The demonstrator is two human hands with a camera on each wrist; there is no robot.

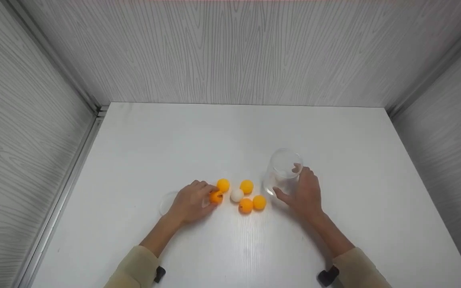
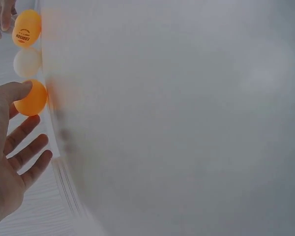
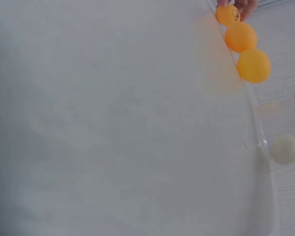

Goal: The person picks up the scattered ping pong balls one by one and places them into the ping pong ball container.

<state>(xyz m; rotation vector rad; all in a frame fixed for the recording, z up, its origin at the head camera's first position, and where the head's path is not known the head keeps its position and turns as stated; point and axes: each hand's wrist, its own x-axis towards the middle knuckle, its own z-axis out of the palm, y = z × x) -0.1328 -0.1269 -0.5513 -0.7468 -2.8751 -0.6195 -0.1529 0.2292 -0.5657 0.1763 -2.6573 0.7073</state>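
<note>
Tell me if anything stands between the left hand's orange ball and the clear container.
Yes, low down: a white ball and three loose orange balls lie between the held orange ball in the left hand and the clear container in the right hand. Nothing visible hangs above them.

Table (image 1: 234,128): white, smooth, faint gloss. On table: table tennis balls (image 1: 245,206), smooth, matt plastic; clear tumbler (image 1: 280,172), glossy, glass or plastic undetermined. Behind table: panel (image 1: 230,52), wood-grain face, matt. Left of table: rail (image 1: 65,192), metal in appearance, satin. Over table's near part: sleeves (image 1: 134,266), matt cloth.
</note>
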